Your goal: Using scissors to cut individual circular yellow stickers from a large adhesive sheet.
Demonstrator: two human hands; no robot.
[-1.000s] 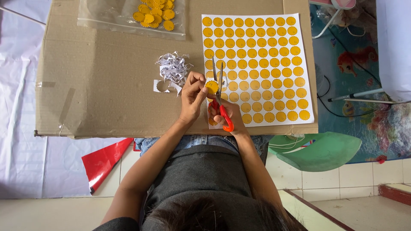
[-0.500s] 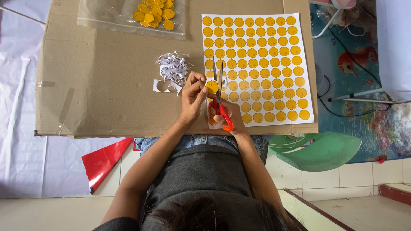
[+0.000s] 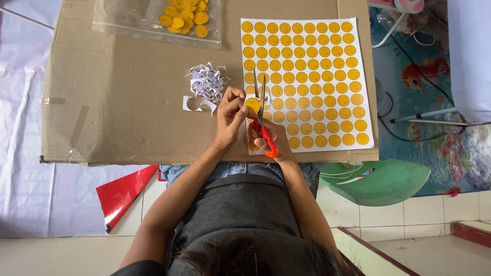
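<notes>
Over the cardboard sheet (image 3: 128, 92), left hand (image 3: 230, 115) pinches one yellow disc (image 3: 252, 105), right hand (image 3: 268, 138) grips red scissors (image 3: 262, 120) w/ blades parted; approx. a dozen cut discs (image 3: 186, 15) bagged, most of printed sheet (image 3: 312, 76) uncut.

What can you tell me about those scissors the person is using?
The scissors have bright orange-red plastic-looking handles and slim silvery blades. The blades stand slightly parted, tips pointing away from the person, over the edge of the white sheet of yellow circles. The right hand grips the handles; the left hand holds a small yellow circle against the blades.
</notes>
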